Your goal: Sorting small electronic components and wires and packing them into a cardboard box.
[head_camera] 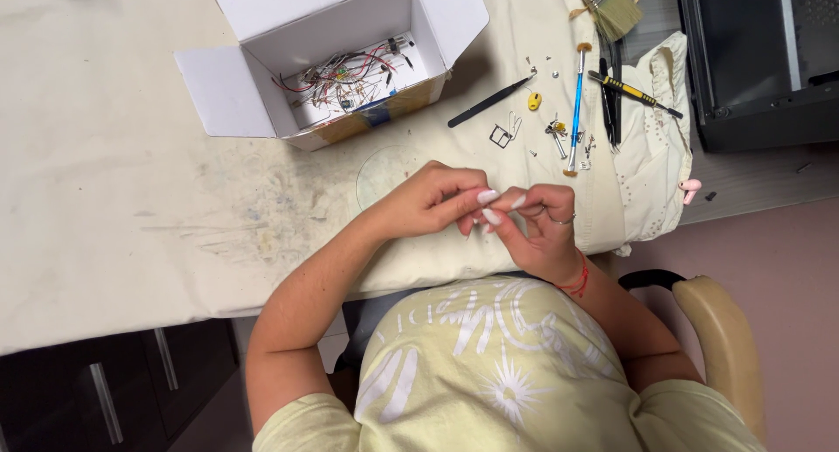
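The left hand (428, 203) and the right hand (537, 225) meet fingertip to fingertip at the near edge of the cloth-covered table (105, 198), just above the person's lap; both sets of fingers are curled and pinched toward one small spot between the long pale nails, and whatever sits there is too small and too hidden to name, so I cannot tell for sure whether either hand truly grips a part or only presses against the other; the right hand wears a ring and a red cord at the wrist. Judging by the pinch, the piece is tiny and very light, likely stiff and easy to drop or flick away, best taken by its edges between fingertip pads rather than nails. Beyond the hands, an open white cardboard box (262, 76) holds a tangle of thin red and dark wires with small components; to its right lie a slim black pry tool (489, 102), a small yellow piece (534, 101), a little metal frame (501, 135), a blue-handled precision screwdriver (576, 107), a yellow-and-black screwdriver (634, 92) and scattered tiny screws (542, 66); a flat brush (612, 6) rests at the far edge, beside a dark case (760, 59); a round clear disc (380, 172) lies just beside the left hand.
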